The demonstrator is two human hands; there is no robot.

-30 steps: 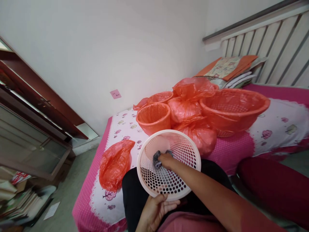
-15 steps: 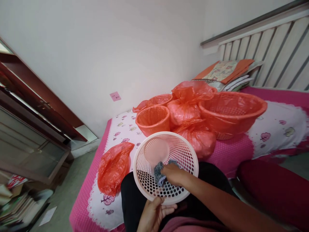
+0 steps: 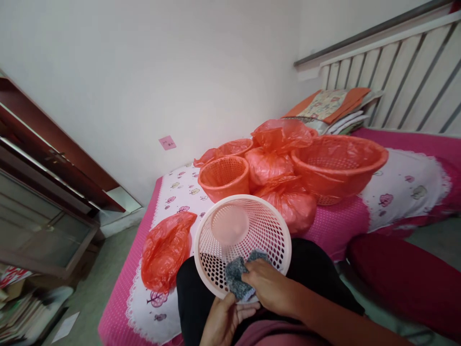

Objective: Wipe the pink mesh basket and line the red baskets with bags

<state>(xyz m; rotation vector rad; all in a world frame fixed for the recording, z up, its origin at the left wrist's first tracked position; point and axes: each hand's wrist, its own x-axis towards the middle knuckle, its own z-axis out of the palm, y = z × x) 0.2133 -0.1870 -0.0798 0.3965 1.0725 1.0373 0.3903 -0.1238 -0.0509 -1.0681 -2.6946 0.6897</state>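
Observation:
A white perforated plastic basket (image 3: 212,218) lies tilted on my lap, its mouth facing me. My left hand (image 3: 225,315) holds the near rim, thumb on the inner side and fingers beneath. Inside the near part of the basket, my right hand (image 3: 266,283) grips a grey fuzzy cloth (image 3: 236,274) pressed to the wall by the rim. Part of the cloth shows on both sides of my fingers. To the left, a crumpled red plastic bag (image 3: 167,254) rests on the bed.
Beyond the white basket stand red baskets, including a small one (image 3: 224,178) and a wide lined one (image 3: 340,161). Filled red bags (image 3: 288,204) sit between them on the bed (image 3: 118,302). A dark red stool (image 3: 399,283) is at the right; folded bedding (image 3: 331,105) lies behind.
My right hand has drawn the cloth from deeper in the basket toward the near rim. My left hand keeps its hold on the rim. The view has shifted slightly.

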